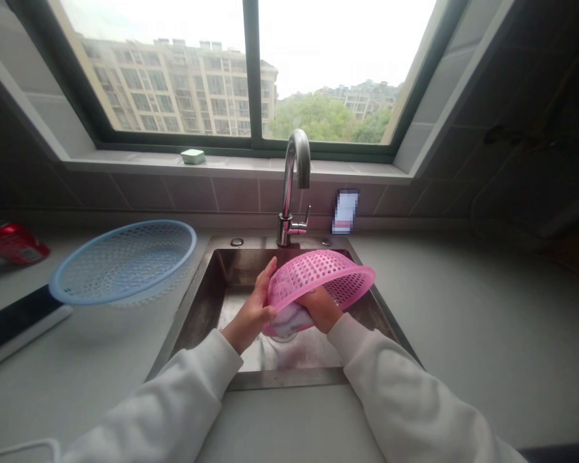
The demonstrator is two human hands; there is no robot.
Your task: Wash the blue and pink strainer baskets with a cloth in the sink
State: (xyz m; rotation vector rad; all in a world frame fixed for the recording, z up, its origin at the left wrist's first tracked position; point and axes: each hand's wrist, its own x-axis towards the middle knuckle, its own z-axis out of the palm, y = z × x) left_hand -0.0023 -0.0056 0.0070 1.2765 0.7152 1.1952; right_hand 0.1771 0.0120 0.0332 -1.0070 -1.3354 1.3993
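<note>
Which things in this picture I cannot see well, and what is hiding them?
Head view:
Cloth under the pink plastic colander: mostly hidden by the colander and the right hand.
Rectangular item behind the faucet: blurred by a mosaic, so it cannot be identified.
Red can: cut off by the left edge, its label too small to read.

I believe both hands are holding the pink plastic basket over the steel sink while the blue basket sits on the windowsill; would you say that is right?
Not quite: the head view shows the blue basket on the countertop left of the sink, not on the windowsill. The rest stands: the left hand and right hand hold the pink plastic basket over the steel sink.
</note>
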